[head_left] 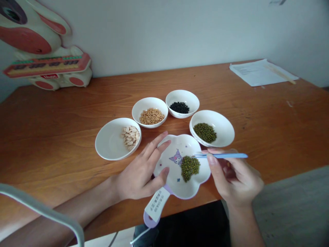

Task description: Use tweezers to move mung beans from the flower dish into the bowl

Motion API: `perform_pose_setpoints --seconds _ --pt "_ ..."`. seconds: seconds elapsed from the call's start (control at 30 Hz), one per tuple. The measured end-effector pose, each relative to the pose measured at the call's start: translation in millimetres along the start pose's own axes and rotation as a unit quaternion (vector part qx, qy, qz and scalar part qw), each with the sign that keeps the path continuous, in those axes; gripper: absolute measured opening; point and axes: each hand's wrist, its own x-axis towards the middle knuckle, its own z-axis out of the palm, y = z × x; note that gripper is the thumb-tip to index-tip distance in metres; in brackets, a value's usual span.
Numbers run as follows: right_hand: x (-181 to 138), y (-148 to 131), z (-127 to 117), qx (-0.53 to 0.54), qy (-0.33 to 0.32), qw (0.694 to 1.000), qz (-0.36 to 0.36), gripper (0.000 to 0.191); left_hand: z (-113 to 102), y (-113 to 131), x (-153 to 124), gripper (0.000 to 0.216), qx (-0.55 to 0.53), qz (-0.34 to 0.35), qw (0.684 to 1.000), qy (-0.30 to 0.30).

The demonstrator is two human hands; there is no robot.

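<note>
A white flower-shaped dish (167, 154) with a lilac handle and a cartoon print lies near the table's front edge. Green mung beans (190, 168) are heaped in its right half. My left hand (144, 171) rests at the dish's left rim, fingers stretched out and apart, with fingertips and thumb over the inside. In my right hand (236, 175), pinched like a pen, are slim blue tweezers (226, 155), their thin tip just above the beans. More mung beans (205, 132) lie in a white bowl (223, 128) behind my right hand.
Three further white bowls hold pale flat seeds (130, 137), tan beans (151, 116) and black beans (180, 107). A paper label (157, 204) covers the dish handle. A cow-like toy (48, 61), papers (257, 73) and a grey curved tube (46, 211) are around.
</note>
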Motion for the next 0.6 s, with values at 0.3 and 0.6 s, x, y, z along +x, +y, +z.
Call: perform_pose_setpoints --seconds 0.3,0.6 --pt "6.6 0.8 -1.1 -0.012 -0.063 0.998 -0.011 0.016 -1.3 0.2 0.5 0.071 -0.006 0.008 1.0 0.004" --pt "7.3 2.9 0.4 -0.009 -0.081 0.996 -0.024 0.014 -1.5 0.3 0.1 0.075 -0.01 0.012 1.0 0.008"
